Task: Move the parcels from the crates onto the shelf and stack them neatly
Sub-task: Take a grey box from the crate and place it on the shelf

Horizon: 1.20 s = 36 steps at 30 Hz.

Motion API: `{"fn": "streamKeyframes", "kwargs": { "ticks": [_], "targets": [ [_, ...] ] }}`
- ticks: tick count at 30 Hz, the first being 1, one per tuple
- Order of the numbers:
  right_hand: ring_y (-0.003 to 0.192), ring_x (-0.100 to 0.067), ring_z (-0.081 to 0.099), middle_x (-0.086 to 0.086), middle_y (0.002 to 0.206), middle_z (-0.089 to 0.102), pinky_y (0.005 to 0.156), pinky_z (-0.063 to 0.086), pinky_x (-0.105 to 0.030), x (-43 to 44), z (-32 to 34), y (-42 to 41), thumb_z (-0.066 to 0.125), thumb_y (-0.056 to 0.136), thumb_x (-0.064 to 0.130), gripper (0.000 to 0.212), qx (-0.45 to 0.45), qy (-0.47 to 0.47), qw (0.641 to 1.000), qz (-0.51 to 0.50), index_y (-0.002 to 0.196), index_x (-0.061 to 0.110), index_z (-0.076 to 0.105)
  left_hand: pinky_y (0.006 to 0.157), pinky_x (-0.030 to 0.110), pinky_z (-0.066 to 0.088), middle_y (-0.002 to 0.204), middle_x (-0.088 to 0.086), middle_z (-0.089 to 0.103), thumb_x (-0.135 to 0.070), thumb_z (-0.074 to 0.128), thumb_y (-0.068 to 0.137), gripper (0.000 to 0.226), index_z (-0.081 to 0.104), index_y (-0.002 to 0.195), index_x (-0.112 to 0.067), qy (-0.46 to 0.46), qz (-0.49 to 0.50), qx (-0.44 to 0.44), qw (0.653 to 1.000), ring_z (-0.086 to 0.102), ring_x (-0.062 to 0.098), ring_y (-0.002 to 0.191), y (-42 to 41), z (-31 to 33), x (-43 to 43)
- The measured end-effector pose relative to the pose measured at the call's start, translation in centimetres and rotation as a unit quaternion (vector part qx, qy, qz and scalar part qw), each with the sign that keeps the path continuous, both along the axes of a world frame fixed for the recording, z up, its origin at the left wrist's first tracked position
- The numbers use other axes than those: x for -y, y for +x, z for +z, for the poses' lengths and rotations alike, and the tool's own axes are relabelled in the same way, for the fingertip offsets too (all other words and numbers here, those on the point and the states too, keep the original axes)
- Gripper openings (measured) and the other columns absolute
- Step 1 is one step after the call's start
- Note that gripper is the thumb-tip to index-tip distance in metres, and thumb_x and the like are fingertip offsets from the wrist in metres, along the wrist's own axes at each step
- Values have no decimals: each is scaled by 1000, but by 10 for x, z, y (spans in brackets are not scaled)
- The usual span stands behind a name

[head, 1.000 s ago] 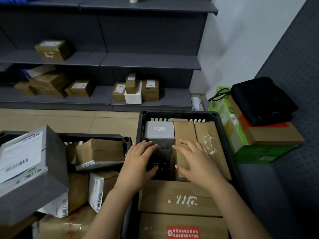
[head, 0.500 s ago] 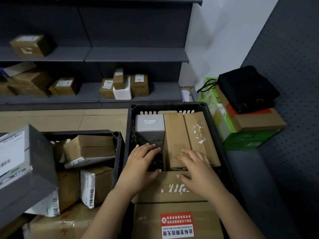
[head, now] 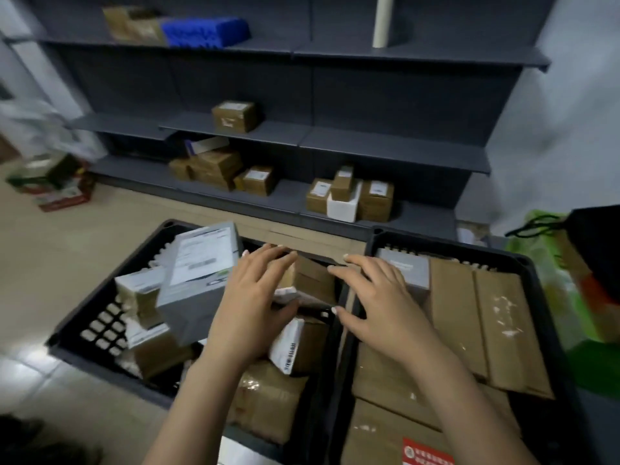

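Pickup step: small brown parcel (head: 313, 280), far right in left crate (head: 100, 330), is flanked by left hand (head: 255, 297) & right hand (head: 379, 303), fingers spread, nothing clamped yet. Next, prob.: parcel must be squeezed, lifted, carried to shelf (head: 385, 146).

1. Crates: two, the left crate (head: 100, 367) and the right crate (head: 453, 243).
2. Hands: two, a left hand (head: 255, 307) and a right hand (head: 379, 303).
3. Grey packages: two, a grey parcel (head: 198, 280) in the left crate and a grey box (head: 406, 270) in the right.
4. Top shelf: one brown carton (head: 131, 25), one blue pack (head: 204, 30), one pale tube (head: 380, 20).
5. Middle shelf: one lone brown box (head: 235, 116).
6. Bottom shelf, right group: three brown boxes (head: 375, 199), one white box (head: 342, 204).
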State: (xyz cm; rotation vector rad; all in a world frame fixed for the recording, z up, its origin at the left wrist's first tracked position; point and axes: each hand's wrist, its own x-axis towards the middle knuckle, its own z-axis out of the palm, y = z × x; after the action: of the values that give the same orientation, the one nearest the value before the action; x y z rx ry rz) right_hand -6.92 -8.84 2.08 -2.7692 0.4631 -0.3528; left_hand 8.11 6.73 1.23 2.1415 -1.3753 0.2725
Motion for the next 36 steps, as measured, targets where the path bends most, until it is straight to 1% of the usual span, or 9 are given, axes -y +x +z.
{"fn": "streamKeyframes", "kwargs": {
  "ticks": [4, 7, 11, 13, 16, 18, 25, 30, 36],
  "targets": [
    [138, -14, 20, 7, 149, 28, 116, 13, -33, -49, 6, 48, 58, 90, 41, 58, -1, 1, 999, 40, 143, 34, 37, 108, 48, 36, 138, 6, 49, -31, 79, 73, 67, 53, 134, -18, 16, 63, -15, 998, 40, 26, 132, 37, 3, -54],
    [142, -14, 14, 9, 152, 23, 119, 13, -39, -78, 0, 82, 60, 89, 42, 63, -21, 24, 998, 45, 145, 38, 31, 108, 51, 35, 141, 6, 47, -37, 81, 70, 73, 52, 134, -21, 34, 83, -14, 996, 39, 28, 133, 66, 1, -85],
    [145, -16, 8, 8, 159, 10, 118, 15, -41, -104, -9, 117, 66, 85, 43, 81, -86, 57, 995, 8, 148, 45, 16, 117, 47, 18, 158, -3, 17, -59, 71, 72, 89, 28, 147, -38, 134, 85, -82, 984, 12, 23, 145, 103, -6, -115],
    [145, -19, 11, 8, 160, 4, 115, 24, -41, -114, -12, 129, 69, 84, 39, 88, -113, 81, 990, -17, 149, 46, 11, 115, 43, 23, 160, -5, 5, -58, 70, 75, 91, 18, 149, -43, 168, 70, -130, 975, 12, 21, 146, 117, -12, -121],
    [141, -20, 26, 8, 158, 8, 106, 41, -37, -128, -21, 140, 71, 86, 28, 89, -107, 109, 986, -60, 148, 49, 11, 110, 36, 33, 161, -3, 6, -51, 73, 76, 91, 19, 149, -42, 183, 13, -173, 968, 27, 20, 142, 130, -20, -122],
    [137, -19, 32, 9, 156, 14, 103, 45, -37, -138, -27, 145, 72, 85, 24, 88, -83, 116, 986, -85, 147, 49, 15, 110, 35, 34, 161, -1, 3, -49, 74, 76, 96, 14, 150, -40, 191, -14, -167, 967, 24, 21, 143, 134, -27, -123],
    [138, -18, 31, 6, 156, 18, 107, 41, -36, -174, -29, 139, 69, 88, 18, 78, -25, 95, 984, -149, 148, 42, 25, 111, 42, 31, 159, -11, 2, -37, 76, 79, 90, 19, 149, -41, 113, -68, -176, 976, 1, 22, 148, 136, -40, -141],
    [141, -19, 27, 3, 157, 17, 109, 39, -37, -192, -17, 120, 66, 89, 15, 74, 43, 51, 981, -184, 148, 39, 28, 110, 50, 32, 158, -14, 2, -26, 79, 77, 92, 22, 148, -42, 44, -102, -155, 982, 3, 26, 148, 123, -30, -143],
    [134, -27, 41, -5, 153, 28, 99, 49, -46, -213, 7, 61, 70, 85, 8, 72, 146, -1, 960, -238, 145, 33, 38, 108, 55, 31, 161, -12, 6, -18, 80, 76, 96, 22, 148, -42, -28, -178, -106, 978, 5, 29, 147, 77, -1, -138]
  ]
}}
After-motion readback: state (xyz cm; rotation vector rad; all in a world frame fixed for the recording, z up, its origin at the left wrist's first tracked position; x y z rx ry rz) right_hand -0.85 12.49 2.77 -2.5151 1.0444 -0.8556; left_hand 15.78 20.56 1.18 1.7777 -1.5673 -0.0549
